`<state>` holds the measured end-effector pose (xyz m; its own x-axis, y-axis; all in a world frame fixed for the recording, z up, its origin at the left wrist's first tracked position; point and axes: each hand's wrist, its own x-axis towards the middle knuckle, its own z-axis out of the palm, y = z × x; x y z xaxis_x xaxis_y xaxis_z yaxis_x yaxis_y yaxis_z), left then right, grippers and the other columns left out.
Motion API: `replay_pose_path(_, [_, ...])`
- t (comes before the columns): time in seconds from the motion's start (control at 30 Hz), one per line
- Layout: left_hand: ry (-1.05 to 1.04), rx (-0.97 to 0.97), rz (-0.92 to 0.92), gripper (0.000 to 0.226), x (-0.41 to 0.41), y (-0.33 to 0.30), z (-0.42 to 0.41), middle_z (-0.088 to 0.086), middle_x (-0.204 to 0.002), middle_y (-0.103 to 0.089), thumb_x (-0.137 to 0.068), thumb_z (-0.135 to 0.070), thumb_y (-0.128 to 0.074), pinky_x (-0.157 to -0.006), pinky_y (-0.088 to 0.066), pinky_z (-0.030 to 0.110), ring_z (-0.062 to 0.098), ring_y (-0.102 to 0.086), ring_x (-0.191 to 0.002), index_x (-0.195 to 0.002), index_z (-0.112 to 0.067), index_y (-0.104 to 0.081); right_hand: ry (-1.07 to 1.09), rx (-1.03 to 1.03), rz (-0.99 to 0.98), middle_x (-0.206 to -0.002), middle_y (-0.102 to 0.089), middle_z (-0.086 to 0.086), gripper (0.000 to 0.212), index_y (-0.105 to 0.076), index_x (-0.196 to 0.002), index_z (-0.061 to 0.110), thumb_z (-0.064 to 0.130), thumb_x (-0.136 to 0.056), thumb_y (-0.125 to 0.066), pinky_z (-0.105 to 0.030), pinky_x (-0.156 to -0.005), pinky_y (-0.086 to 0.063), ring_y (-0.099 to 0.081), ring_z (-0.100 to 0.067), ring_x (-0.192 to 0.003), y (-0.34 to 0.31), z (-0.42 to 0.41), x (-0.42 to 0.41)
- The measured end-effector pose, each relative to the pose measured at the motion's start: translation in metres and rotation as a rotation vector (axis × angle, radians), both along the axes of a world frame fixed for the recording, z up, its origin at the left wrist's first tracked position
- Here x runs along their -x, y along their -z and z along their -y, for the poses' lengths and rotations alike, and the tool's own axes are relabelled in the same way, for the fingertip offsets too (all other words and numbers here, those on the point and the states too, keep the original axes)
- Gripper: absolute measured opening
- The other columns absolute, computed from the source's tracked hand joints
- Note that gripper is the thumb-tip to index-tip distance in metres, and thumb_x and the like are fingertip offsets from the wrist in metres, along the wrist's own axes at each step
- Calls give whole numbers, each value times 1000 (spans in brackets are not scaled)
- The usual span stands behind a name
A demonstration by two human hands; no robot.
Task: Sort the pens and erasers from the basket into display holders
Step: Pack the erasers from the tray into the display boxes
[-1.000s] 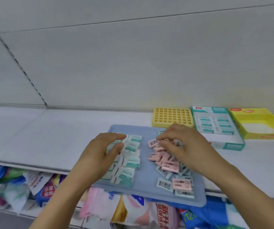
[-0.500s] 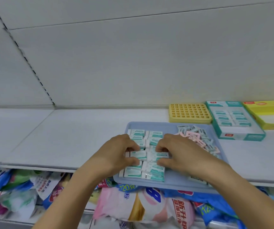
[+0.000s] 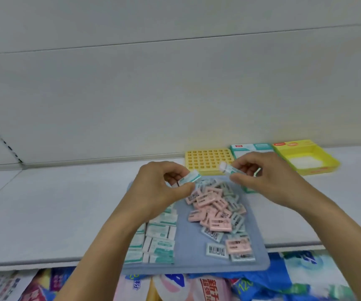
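Observation:
A blue tray [image 3: 193, 250] lies on the white shelf. Neat rows of white-and-green erasers [image 3: 158, 242] fill its left side, and a loose heap of pink and grey erasers [image 3: 215, 210] fills its right. My left hand [image 3: 160, 190] is raised above the tray's far end, pinching a white-and-green eraser [image 3: 189, 178]. My right hand [image 3: 266, 177] is level with it and grips another white-and-green eraser [image 3: 231, 168]. The two hands are a little apart.
Behind the tray stand a yellow grid pen holder [image 3: 207, 159], a teal eraser display box [image 3: 251, 147] partly hidden by my right hand, and a yellow display box [image 3: 305, 157]. Packaged goods [image 3: 175, 285] fill the shelf below. The white shelf [image 3: 55, 203] extends left.
Both hands were pressed on the green eraser rows half a second ago. They have lifted toward the tray's far end, each now holding an eraser.

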<state>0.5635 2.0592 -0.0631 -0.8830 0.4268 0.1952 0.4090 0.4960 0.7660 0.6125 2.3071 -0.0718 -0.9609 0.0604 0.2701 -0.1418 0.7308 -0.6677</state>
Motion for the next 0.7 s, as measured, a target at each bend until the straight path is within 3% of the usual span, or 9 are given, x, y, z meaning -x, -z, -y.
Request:
replay_pose_path(0.1, [54,30,-3,13,4,-3,-32,-11,-74,-68,-74,-24,-82,-57,-43,12,1,-58,-68,-86,-23,-76,101,-16,-23,-69,-65,5,15,-67,-74,24,15,-77,-78,-16,-59,-42,-51,-1,-57,3,-48,10])
replay_pose_path(0.2, [48,18,41,13,12,-3,-53,-9,-77,-70,-75,-27,-82,-63,-50,18,4,-59,-67,-85,-24,-75,115,-133,88,-70,-62,9,9,-69,-79,18,17,-78,-78,-12,-58,-41,-51,-2,-58,12,-80,21])
replay_pose_path(0.33, [1,-191,212,7,17,4,-79,-5,-72,-71,-76,-24,-81,-56,-50,15,4,-60,-61,-81,-22,-76,-6,-337,286,-75,-59,13,14,-72,-90,19,26,-79,-76,-20,-67,-45,-56,-7,-72,27,-97,39])
replay_pose_path(0.5, [-34,-498,480,9,26,11,-93,12,-83,-74,-84,-21,-73,-60,-54,21,16,-66,-70,-81,-16,-79,-40,-420,311,-90,-60,16,22,-71,-96,25,33,-76,-75,-24,-79,-51,-58,-4,-84,40,-94,60])
replay_pose_path(0.6, [-15,-667,675,23,30,14,-96,22,-93,-73,-87,-24,-67,-61,-57,21,19,-69,-71,-93,-3,-75,-4,-415,281,-92,-59,13,19,-68,-88,27,32,-73,-79,-31,-80,-53,-59,-9,-85,48,-93,61])
replay_pose_path(0.7, [5,-694,763,23,34,13,-96,23,-97,-73,-96,-14,-55,-62,-59,22,19,-72,-74,-107,3,-66,13,-407,267,-89,-52,14,20,-64,-85,30,35,-74,-80,-28,-71,-47,-55,-9,-83,49,-91,57])
